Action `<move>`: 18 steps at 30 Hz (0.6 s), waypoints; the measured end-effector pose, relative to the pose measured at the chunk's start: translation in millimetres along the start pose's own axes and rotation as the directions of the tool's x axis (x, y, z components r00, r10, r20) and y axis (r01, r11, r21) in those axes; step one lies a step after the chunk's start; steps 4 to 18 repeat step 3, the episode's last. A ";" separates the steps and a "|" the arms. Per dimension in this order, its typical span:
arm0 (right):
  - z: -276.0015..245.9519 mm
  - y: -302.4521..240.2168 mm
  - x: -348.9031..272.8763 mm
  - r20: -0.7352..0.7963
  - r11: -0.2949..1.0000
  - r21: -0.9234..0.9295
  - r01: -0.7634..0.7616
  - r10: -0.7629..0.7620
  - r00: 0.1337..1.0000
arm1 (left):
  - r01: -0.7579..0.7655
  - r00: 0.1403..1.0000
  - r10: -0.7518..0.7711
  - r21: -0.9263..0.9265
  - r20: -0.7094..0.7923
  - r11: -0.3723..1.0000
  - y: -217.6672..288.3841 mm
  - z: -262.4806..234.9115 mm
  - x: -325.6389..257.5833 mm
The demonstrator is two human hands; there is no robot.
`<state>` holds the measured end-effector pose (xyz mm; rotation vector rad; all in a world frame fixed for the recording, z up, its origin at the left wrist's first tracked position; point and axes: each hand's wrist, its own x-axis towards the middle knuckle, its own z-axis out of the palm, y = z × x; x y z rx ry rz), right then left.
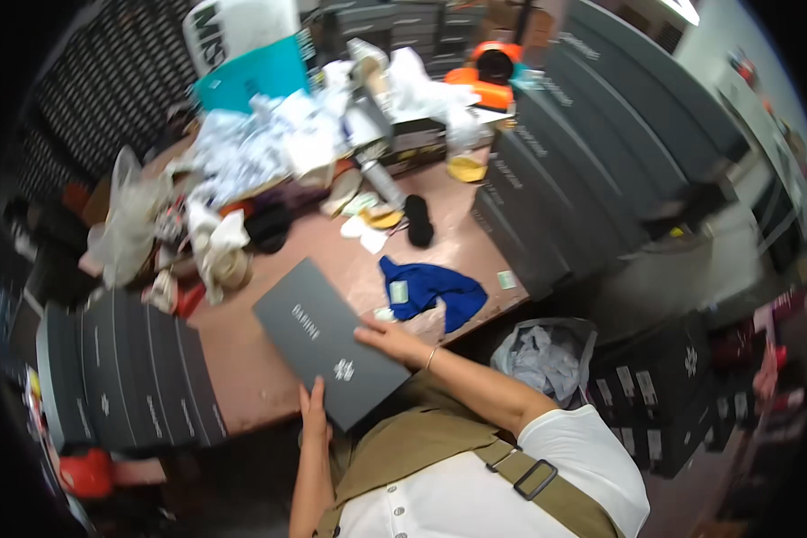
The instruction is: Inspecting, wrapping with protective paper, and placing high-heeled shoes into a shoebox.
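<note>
A dark grey shoebox [307, 351] with pale printing on its lid is held closed at the table's front edge, tilted in front of my body. My left hand [313, 411] grips its near left edge, thumb up on the lid and the other fingers mostly hidden. At the right edge, my right hand [391, 342] holds the box with its fingers over the lid. Just beyond that hand, a crumpled blue cloth [453, 291] lies on the pinkish table [242, 359].
Tall stacks of grey shoeboxes [592, 134] rise at the right, and more boxes [134, 372] stand at the left. Crumpled white paper [260, 143] heaps up at the back beside an orange tape dispenser [486, 76]. A paper-filled plastic bag [547, 359] sits below the table's right side.
</note>
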<state>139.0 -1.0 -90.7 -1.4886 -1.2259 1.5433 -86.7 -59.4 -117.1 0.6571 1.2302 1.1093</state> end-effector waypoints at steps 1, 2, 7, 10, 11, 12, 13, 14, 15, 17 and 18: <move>-0.4 -5.5 -11.4 0.042 0.996 0.075 0.052 -0.055 0.998 | 0.025 0.987 0.000 -0.155 0.163 0.988 -1.8 1.6 -1.8; 1.3 5.4 -10.6 0.053 0.983 0.120 0.140 -0.147 0.988 | 0.099 0.947 0.000 -0.292 0.321 0.951 5.1 7.4 -6.4; -7.1 -11.9 -16.0 0.059 0.972 -0.037 0.230 -0.228 0.972 | 0.140 0.876 0.041 -0.336 0.480 0.931 24.4 23.9 -16.2; -7.1 -11.9 -16.0 0.059 0.972 -0.037 0.230 -0.228 0.972 | 0.140 0.876 0.041 -0.336 0.480 0.931 24.4 23.9 -16.2; -7.1 -11.9 -16.0 0.059 0.972 -0.037 0.230 -0.228 0.972 | 0.140 0.876 0.041 -0.336 0.480 0.931 24.4 23.9 -16.2; -7.1 -11.9 -16.0 0.059 0.972 -0.037 0.230 -0.228 0.972 | 0.140 0.876 0.041 -0.336 0.480 0.931 24.4 23.9 -16.2; -7.1 -11.9 -16.0 0.059 0.972 -0.037 0.230 -0.228 0.972 | 0.140 0.876 0.041 -0.336 0.480 0.931 24.4 23.9 -16.2; -7.1 -11.9 -16.0 0.059 0.972 -0.037 0.230 -0.228 0.972 | 0.140 0.876 0.041 -0.336 0.480 0.931 24.4 23.9 -16.2; -7.1 -11.9 -16.0 0.059 0.972 -0.037 0.230 -0.228 0.972 | 0.140 0.876 0.041 -0.336 0.480 0.931 24.4 23.9 -16.2; -7.1 -11.9 -16.0 0.059 0.972 -0.037 0.230 -0.228 0.972 | 0.140 0.876 0.041 -0.336 0.480 0.931 24.4 23.9 -16.2; -7.1 -11.9 -16.0 0.059 0.972 -0.037 0.230 -0.228 0.972 | 0.140 0.876 0.041 -0.336 0.480 0.931 24.4 23.9 -16.2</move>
